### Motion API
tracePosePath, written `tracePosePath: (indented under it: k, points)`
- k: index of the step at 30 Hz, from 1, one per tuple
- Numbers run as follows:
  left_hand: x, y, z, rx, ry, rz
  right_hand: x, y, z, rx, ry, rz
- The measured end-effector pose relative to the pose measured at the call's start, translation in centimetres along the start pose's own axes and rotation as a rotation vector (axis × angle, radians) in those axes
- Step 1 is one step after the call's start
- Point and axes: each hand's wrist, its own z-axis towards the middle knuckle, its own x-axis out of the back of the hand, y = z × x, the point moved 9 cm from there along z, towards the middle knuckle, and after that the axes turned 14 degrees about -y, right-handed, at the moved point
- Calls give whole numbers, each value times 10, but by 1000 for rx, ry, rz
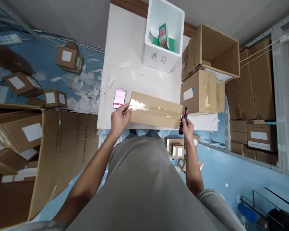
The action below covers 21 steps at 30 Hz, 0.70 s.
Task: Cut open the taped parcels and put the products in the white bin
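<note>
A long, flat cardboard box (156,110) with shiny clear tape along its top lies across the front of the white table (125,38). My left hand (120,118) is closed on the box's left end, thumb and fingers pinching its edge. At the opposite end, my right hand (188,128) grips a black and red utility knife (183,120), which is held upright against the box's right edge. Whether the blade is out cannot be made out. Just beyond my left hand lies a phone (119,99) with a lit screen.
A white foam box (162,61) with green and pink packaging stands at the back. Cardboard boxes (195,93) are stacked on the right. Left of the table, a large carton (65,144) holds parcels, and paper scraps (86,96) litter the floor. Shelving (279,96) stands far right.
</note>
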Motion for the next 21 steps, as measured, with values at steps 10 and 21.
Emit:
tracePosePath:
  k: [10, 21]
  points:
    - [-36, 12, -13, -140, -213, 27, 38, -82, -21, 160, 58, -611]
    - [-50, -3, 6, -163, -316, -115, -107, -187, -46, 442, -541, -1033]
